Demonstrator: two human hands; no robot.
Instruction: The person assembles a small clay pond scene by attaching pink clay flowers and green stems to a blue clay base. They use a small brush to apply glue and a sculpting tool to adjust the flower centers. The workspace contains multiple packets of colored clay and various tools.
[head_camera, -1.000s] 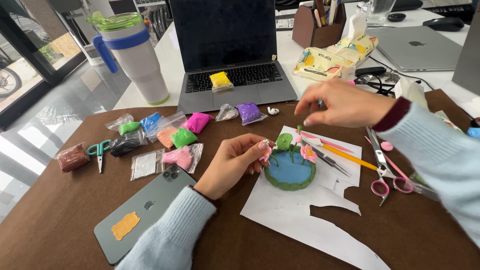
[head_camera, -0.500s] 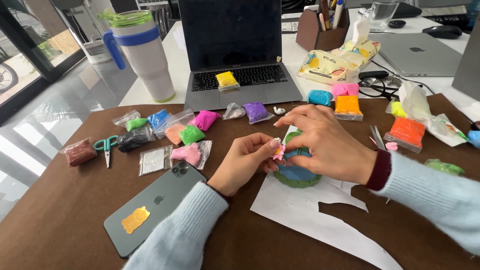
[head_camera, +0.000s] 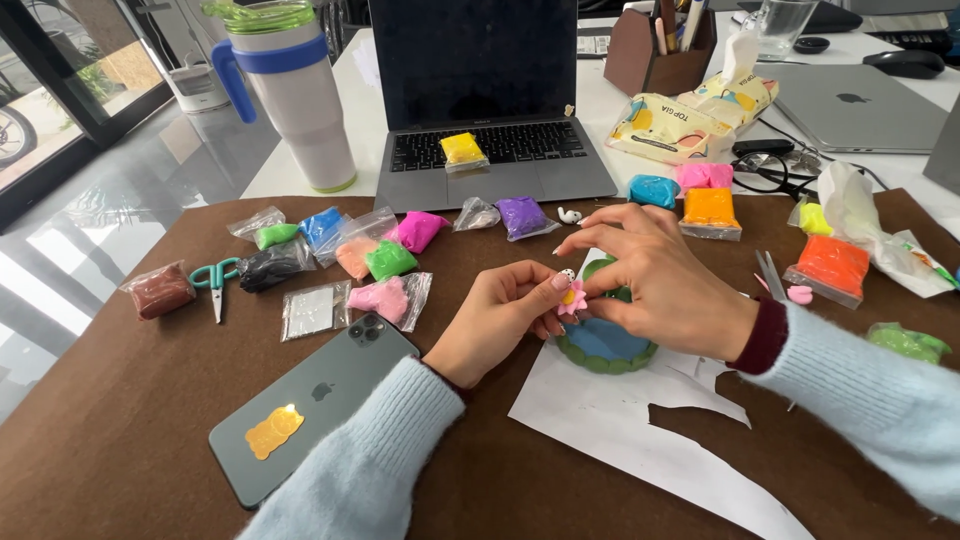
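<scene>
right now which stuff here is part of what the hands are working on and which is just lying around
In use:
- left hand pinching a small pink clay flower
- right hand over the round blue and green clay piece
- white paper sheet under it

Lying about:
- phone
- teal scissors
- laptop
- tumbler
- bagged clay, such as the orange bag

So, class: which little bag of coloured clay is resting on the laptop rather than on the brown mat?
The yellow clay bag: it alone sits on the open laptop's keyboard; every other bag lies lower, on the brown mat.

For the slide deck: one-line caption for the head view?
Both hands, left and right, press a pink clay flower onto a blue-and-green clay disc.
</scene>
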